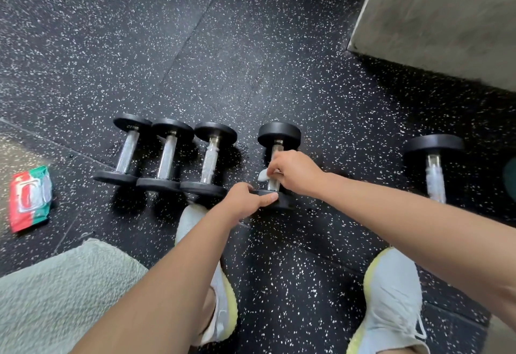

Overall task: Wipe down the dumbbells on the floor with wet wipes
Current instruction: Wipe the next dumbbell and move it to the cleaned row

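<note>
Several black dumbbells with chrome handles lie on the speckled rubber floor. Three lie side by side at the left (167, 155). A fourth dumbbell (278, 133) lies apart in the middle. My right hand (296, 172) grips a white wet wipe (264, 176) wrapped against this dumbbell's handle. My left hand (247, 197) holds the near head of the same dumbbell, thumb along its rim. Another dumbbell (434, 158) lies at the right, its near end hidden behind my right forearm.
A red, green and white pack of wet wipes (30, 201) lies on the floor at the far left. A grey block (435, 18) stands at the upper right. My two pale shoes (391, 300) are planted below the dumbbells.
</note>
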{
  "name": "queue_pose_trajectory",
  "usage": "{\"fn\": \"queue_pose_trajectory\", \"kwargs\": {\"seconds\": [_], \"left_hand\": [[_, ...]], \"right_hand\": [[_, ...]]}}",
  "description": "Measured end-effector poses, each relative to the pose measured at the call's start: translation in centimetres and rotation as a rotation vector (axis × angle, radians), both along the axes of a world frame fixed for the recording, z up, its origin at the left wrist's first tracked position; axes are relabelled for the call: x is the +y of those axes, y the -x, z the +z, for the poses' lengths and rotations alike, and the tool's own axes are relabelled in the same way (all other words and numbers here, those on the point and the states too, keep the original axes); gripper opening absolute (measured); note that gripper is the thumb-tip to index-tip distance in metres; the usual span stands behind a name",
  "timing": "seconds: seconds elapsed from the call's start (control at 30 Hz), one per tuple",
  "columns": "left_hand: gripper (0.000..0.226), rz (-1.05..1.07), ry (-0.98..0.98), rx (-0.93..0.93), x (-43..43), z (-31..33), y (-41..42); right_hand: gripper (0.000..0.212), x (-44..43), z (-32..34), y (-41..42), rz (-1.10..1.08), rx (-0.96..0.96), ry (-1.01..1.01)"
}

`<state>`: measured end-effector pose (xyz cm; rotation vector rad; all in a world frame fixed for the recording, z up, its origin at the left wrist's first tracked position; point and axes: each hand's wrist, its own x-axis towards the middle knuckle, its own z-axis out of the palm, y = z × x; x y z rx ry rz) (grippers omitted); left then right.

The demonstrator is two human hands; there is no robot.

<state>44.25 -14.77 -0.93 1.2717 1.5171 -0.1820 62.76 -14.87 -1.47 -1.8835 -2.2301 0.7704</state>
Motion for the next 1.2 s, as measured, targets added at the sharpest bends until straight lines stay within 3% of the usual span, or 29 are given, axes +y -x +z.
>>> {"fn": "queue_pose_trajectory", "kwargs": {"seconds": [0.23,0.43,0.67,0.87,1.07,1.2], "left_hand": [[0.068,0.008,0.000,0.000,-0.2,0.1,-0.2],[0.105,-0.043,-0.079,0.086,-0.8,0.3,-1.1],[0.102,-0.093,-0.212,0.210,-2.4,0.7,-2.2],[0.108,-0.027,-0.196,0.173,-2.7,0.6,-2.6],[0.111,-0.005,-0.188,0.147,-3.4,0.9,-3.9],[0.110,-0.002,-0.183,0.144,-3.6,1.1,-4.4]], "right_hand": [[0.013,1.6,0.6,-0.5,-0.257,0.008,-0.124],[0.013,-1.2,0.7,-0.3,0.029,0.004,-0.011],[0.016,0.6,0.1,-1.3,-0.271,0.000,-0.140],[0.014,-2.4,0.5,-1.0,-0.005,0.035,-0.053],[0.017,1.0,0.7,-2.4,-0.184,-0.003,-0.118],[0.016,-0.7,0.4,-2.1,-0.068,-0.038,-0.076]]}}
